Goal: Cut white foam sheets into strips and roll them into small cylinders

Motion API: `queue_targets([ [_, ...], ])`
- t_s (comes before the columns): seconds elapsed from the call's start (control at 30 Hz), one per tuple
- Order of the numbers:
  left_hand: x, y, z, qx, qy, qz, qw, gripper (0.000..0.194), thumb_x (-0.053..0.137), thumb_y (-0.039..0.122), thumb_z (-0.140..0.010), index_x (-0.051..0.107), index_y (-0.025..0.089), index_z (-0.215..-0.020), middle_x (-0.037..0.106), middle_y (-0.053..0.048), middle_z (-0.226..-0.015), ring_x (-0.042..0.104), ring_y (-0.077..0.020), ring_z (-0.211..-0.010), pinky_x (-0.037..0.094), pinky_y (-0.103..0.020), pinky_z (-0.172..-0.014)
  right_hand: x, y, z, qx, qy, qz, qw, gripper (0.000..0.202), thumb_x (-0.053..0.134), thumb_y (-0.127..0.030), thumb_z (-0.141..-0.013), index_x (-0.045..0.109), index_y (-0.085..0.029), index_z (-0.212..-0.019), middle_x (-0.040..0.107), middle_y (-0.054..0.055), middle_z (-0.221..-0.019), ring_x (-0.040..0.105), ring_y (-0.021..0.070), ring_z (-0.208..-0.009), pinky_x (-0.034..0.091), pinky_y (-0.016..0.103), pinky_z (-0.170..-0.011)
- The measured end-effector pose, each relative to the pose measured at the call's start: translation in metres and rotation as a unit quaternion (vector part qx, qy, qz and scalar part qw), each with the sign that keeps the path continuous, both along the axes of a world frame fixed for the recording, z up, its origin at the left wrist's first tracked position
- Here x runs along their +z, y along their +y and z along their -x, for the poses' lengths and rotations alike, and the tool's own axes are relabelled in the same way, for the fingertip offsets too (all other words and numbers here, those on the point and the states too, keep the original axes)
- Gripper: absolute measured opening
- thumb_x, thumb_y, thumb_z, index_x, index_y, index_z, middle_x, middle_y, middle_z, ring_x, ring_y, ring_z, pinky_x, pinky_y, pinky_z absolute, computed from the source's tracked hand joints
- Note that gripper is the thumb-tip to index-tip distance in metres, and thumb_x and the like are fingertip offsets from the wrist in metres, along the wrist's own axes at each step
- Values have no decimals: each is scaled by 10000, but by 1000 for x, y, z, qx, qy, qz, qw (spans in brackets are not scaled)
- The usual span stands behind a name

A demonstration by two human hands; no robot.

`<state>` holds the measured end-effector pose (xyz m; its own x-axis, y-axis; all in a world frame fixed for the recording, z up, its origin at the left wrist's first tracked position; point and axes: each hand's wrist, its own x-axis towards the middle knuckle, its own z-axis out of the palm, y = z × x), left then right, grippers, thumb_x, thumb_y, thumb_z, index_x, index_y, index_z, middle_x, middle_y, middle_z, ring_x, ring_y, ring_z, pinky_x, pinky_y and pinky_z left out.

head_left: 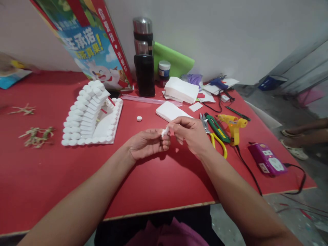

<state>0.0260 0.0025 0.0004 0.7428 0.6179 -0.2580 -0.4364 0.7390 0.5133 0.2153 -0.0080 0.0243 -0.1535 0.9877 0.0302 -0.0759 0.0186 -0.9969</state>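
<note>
A small piece of crumpled white tissue (164, 132) is pinched between the fingertips of my left hand (151, 143). My right hand (189, 133) closes its thumb and forefinger on the same piece from the right. Both hands are above the red table (153, 181). Just beyond them lie a folded stack of white tissue (173, 111) and a small white ball (139, 118). To the left stands a white model (84, 116) with steps, edged with rows of white puffs.
At the right are scissors (219, 145), a green cutter (217, 127), a yellow glue gun (233, 128) and a purple power box (268, 159) with cables. Behind stand a black phone (145, 76), a flask (142, 29) and a printed bag (94, 51). Dry straw pieces (37, 136) lie left.
</note>
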Motion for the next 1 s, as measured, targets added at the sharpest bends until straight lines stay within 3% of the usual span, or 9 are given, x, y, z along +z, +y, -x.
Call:
queue_targets([
  [0.1, -2, 0, -1, 48, 50, -41, 997, 205, 873, 210, -776, 752, 80, -878, 624, -71, -825, 620, -142, -762, 549, -286, -773, -2, 5, -4, -31, 43, 12, 999, 128, 744, -328, -809, 724, -202, -800, 500, -71, -541, 371, 68, -423, 356, 230, -406],
  [0.2, -6, 1, -1, 87, 91, -87, 988, 227, 867, 276, -806, 742, 92, -854, 653, -79, -831, 642, -157, -764, 555, -300, -756, 1, 9, -7, -47, 44, 20, 998, 145, 745, -333, -789, 705, -193, -791, 529, -62, -594, 373, 60, -430, 335, 226, -398],
  [0.33, -8, 3, -2, 119, 123, -121, 978, 265, 870, 330, -808, 740, 104, -855, 675, -77, -811, 647, -152, -723, 546, -286, -698, 4, 7, -5, -15, -53, 26, 998, 196, 770, -366, -785, 687, -192, -823, 569, -57, -618, 401, 68, -442, 348, 234, -416],
  [0.5, -9, 2, -4, 131, 126, -145, 972, 249, 866, 321, -810, 745, 109, -858, 670, -67, -787, 643, -160, -698, 557, -294, -646, 2, 5, 0, -41, -134, -11, 990, 144, 753, -297, -785, 668, -184, -758, 570, -53, -569, 434, 77, -447, 347, 244, -449],
  [0.6, -8, 2, -3, 121, 113, -133, 977, 229, 846, 310, -830, 742, 107, -856, 668, -72, -807, 650, -172, -710, 566, -297, -622, 0, 6, -2, -13, -88, 6, 996, 165, 736, -333, -808, 694, -178, -773, 522, -68, -500, 396, 71, -399, 325, 242, -422],
  [0.7, -7, 2, -1, 113, 74, -87, 987, 169, 855, 210, -807, 744, 83, -820, 671, -81, -820, 661, -154, -759, 596, -283, -731, -1, 8, -5, 2, -33, 23, 999, 173, 749, -339, -788, 690, -179, -761, 520, -67, -503, 381, 63, -388, 316, 236, -401],
  [0.8, -7, 4, -1, 107, 38, -49, 992, 123, 852, 124, -776, 748, 63, -799, 670, -84, -817, 660, -139, -779, 598, -265, -783, -2, 8, -7, 0, -45, 28, 999, 156, 739, -317, -795, 669, -183, -756, 490, -76, -488, 383, 65, -391, 322, 231, -403],
  [0.9, -8, 5, -1, 114, 50, -46, 991, 133, 858, 131, -774, 748, 57, -794, 675, -90, -819, 662, -142, -774, 604, -270, -779, -1, 8, -9, 14, -102, 6, 995, 127, 730, -267, -800, 693, -186, -891, 586, -52, -637, 466, 71, -458, 375, 224, -437],
  [1.0, -9, 5, -1, 118, 94, -58, 987, 204, 882, 196, -778, 756, 51, -847, 683, -92, -830, 675, -148, -783, 604, -263, -785, 0, 7, -8, 31, -138, -31, 989, 273, 735, -222, -780, 704, -206, -1051, 640, -17, -882, 549, 80, -587, 432, 223, -496],
])
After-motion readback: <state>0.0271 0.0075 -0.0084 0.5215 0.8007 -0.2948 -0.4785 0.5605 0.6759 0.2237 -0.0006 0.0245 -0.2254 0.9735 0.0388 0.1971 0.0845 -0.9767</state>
